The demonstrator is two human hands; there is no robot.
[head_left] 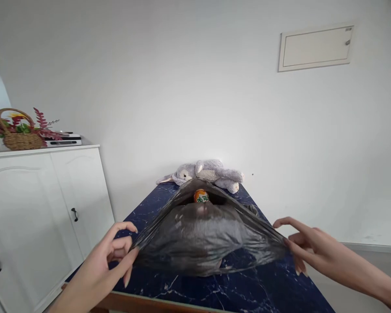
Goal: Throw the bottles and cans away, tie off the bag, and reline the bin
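Observation:
A dark, thin plastic bag point(202, 237) is stretched wide over the table, its mouth gaping toward the far side. My left hand point(109, 256) grips the bag's left corner, with the index finger raised apart. On the other side, my right hand point(308, 248) has the right corner pulled outward at the thumb, its index finger also lifted. Inside the opening shows an orange drink container point(201, 196) with green lettering; its lower part is hidden by the bag. Other bulges under the plastic cannot be made out.
The blue marbled table point(182, 289) runs toward a white wall. At its far end lies a grey plush rabbit point(208, 173). A white cabinet point(22, 195) stands at left, bearing a wicker basket point(22, 141) of artificial flowers. A panel point(316, 48) is set in the wall.

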